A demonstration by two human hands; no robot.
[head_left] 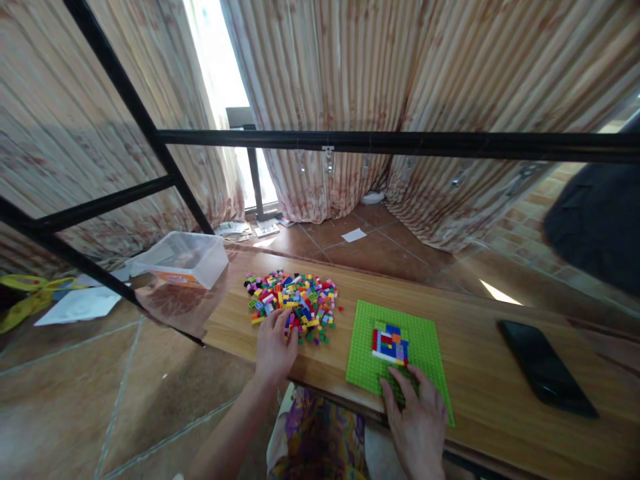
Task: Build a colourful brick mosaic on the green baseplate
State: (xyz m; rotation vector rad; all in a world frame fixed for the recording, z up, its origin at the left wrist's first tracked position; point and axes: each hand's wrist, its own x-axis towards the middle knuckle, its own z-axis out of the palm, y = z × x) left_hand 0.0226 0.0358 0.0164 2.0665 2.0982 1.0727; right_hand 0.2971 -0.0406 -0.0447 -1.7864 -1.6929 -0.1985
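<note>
My left hand (pixel 277 347) reaches into the near side of a heap of small coloured toy bricks (pixel 300 300). Its fingers are stretched out and slightly bent, with the tips among the bricks; no brick shows held in them. A green studded baseplate (pixel 363 333) lies to the right of the heap. On its middle sits a flat cluster of joined bricks (pixel 390 344) in red, white, blue, orange and purple. My right hand (pixel 417 410) rests over the plate's near part, fingers apart, with one fingertip at the cluster's near right corner.
A black phone (pixel 545 367) lies on the wooden bench top (pixel 473 347) at the right. At the left end stands a clear plastic box (pixel 195 257) with an orange label. A black metal bar (pixel 350 141) crosses in front of the curtains (pixel 340 80). Papers (pixel 354 235) lie on the tiled floor.
</note>
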